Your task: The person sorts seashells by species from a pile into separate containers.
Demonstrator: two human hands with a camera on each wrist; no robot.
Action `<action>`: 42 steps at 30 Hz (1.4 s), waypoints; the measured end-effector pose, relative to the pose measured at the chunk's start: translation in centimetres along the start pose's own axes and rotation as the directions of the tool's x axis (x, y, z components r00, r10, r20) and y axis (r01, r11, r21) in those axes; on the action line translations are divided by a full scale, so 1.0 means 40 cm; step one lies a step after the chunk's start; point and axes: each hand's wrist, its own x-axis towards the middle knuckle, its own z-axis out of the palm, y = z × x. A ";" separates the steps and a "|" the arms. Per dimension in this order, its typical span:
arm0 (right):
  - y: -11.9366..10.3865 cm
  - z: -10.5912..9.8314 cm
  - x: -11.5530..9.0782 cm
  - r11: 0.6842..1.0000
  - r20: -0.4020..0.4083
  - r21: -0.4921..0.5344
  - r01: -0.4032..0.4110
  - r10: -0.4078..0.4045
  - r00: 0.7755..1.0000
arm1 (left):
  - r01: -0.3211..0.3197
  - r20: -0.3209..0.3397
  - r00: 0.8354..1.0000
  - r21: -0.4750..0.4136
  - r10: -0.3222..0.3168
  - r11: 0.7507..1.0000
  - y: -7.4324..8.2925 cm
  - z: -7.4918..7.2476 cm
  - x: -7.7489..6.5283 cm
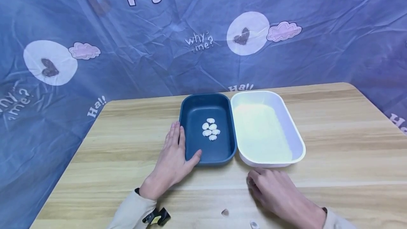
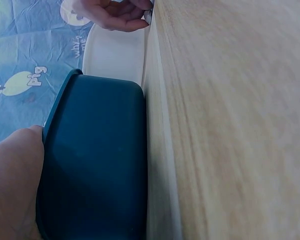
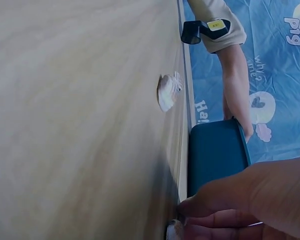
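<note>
My left hand (image 1: 171,160) rests against the dark blue container (image 1: 211,162), its straight fingers along the left rim and its thumb over the near left corner. Inside the container lies a cluster of several white shells (image 1: 212,127). In front of the white container (image 1: 268,163), my right hand (image 1: 279,193) is low over the table with curled fingers. Its thumb and fingertips pinch a small shell (image 3: 175,230), which the hand hides in the head view. Nearer the front lie a brownish shell (image 1: 225,212) and a whitish shell (image 1: 254,224).
Both containers stand side by side on the wooden table (image 1: 136,123), the white one to the right with a bare floor. A blue printed cloth (image 1: 165,59) hangs behind the table. A small black device (image 1: 157,217) sits at the left sleeve.
</note>
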 end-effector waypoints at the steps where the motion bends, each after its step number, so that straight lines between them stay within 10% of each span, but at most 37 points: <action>1: 0.001 0.000 0.000 1.000 0.001 0.002 0.001 -0.001 1.000 | -0.001 -0.002 1.000 -0.001 0.001 1.000 0.000 -0.001 0.000; 42: 0.002 -0.053 0.007 0.978 0.005 0.162 0.133 -0.136 0.991 | 0.009 0.000 1.000 -0.001 -0.009 1.000 0.006 0.002 0.003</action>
